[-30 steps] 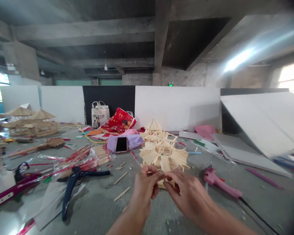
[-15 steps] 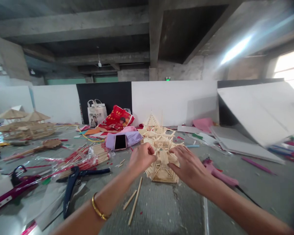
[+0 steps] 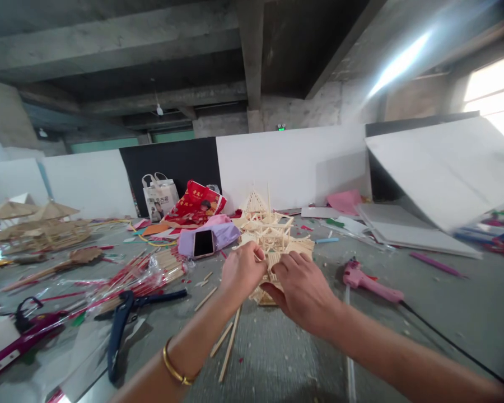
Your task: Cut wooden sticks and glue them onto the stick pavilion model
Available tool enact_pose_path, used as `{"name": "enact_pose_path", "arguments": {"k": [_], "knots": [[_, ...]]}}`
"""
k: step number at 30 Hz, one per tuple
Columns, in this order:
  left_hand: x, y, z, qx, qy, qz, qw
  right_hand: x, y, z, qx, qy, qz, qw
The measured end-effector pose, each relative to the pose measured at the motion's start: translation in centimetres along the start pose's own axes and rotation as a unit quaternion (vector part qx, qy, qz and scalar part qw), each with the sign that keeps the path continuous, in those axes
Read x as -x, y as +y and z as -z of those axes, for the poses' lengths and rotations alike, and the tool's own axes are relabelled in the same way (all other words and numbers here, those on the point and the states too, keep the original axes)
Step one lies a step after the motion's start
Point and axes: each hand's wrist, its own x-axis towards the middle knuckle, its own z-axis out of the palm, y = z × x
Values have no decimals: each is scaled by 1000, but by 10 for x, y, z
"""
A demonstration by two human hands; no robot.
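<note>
A pagoda-like model of pale wooden sticks [image 3: 273, 235] stands on the grey concrete floor, with a small peaked top at its far side. My left hand [image 3: 243, 271] and my right hand [image 3: 302, 291] both grip its near lower part from either side, fingers curled over the sticks. My hands hide most of the model's front. A gold bangle [image 3: 174, 364] circles my left wrist. Below my left forearm lie several loose wooden sticks [image 3: 229, 344].
A pink glue gun [image 3: 372, 288] lies to the right, its black cord trailing. To the left are navy-handled scissors [image 3: 120, 330], plastic-wrapped stick bundles [image 3: 147, 274] and a magenta tool [image 3: 21, 336]. A phone [image 3: 204, 243] rests on lilac cloth [image 3: 227, 238]. Stick pavilions [image 3: 37, 226] stand far left.
My hands have closed in on the model's near part, from a spread hold half a second ago. The view has drifted slightly left and tilted.
</note>
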Motion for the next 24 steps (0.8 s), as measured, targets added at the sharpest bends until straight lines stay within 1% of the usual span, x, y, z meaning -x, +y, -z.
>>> {"name": "enact_pose_path", "arguments": {"k": [5,10,13,16,20,22,24], "knots": [[0,-3,-2,35,-10,0,999,1,-9,-3,-12,0,-53,999],[2,-3,-7,46,2,-22,999,-7,-9,-3,-46,-36,-136,989],[6,-3,-7,50,2,-23,998,-10,-7,-4,-55,-48,-157,985],[7,-5,-1,61,9,-39,997,-13,-3,-6,-66,-57,-170,982],[-3,-10,13,77,80,-88,990,-19,0,-8,-77,-75,-176,979],[-8,-14,17,84,86,-91,989,-20,1,-7,-68,-78,-185,977],[-4,-20,21,94,77,-93,988,-13,0,-2,-56,-66,-195,977]]}}
